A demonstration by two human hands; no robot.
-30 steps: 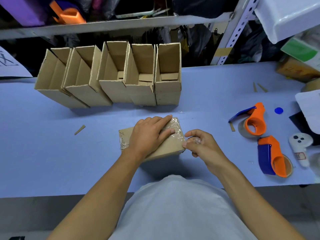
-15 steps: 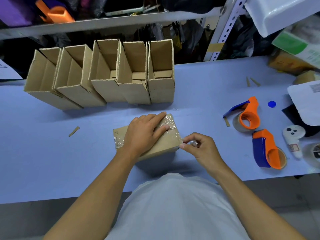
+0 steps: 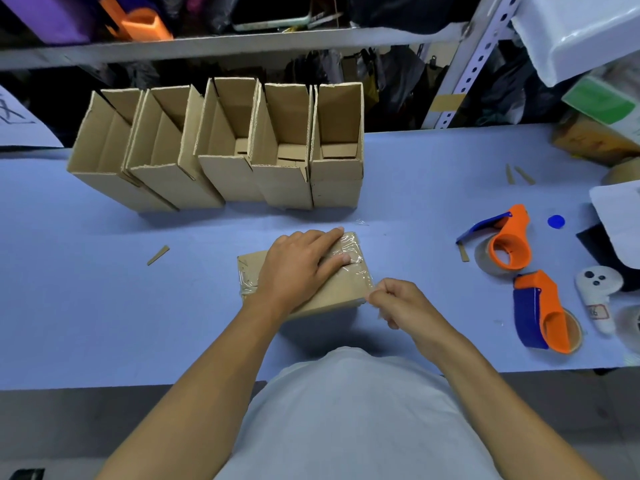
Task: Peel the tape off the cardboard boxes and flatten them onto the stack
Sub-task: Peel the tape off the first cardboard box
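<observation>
A small closed cardboard box (image 3: pixel 341 292) stands on the blue table (image 3: pixel 104 306) in front of me, with crinkled clear tape (image 3: pixel 349 252) over its top. My left hand (image 3: pixel 298 268) lies flat on the box top, fingers straight, pressing it down. At the box's near right corner my right hand (image 3: pixel 398 303) pinches a strip of the clear tape between thumb and fingers. Behind stand several open cardboard boxes (image 3: pixel 221 147) in a leaning row.
Two orange and blue tape dispensers (image 3: pixel 509 240) (image 3: pixel 543 311) lie to the right, with a white controller (image 3: pixel 597 289) beyond them. Small cardboard scraps (image 3: pixel 157 255) dot the table. A metal shelf (image 3: pixel 242 43) full of clutter runs along the back.
My right hand has drawn slightly toward me at the box's right corner, its fingers closing tighter on the tape. The left hand stays pressed on the box top.
</observation>
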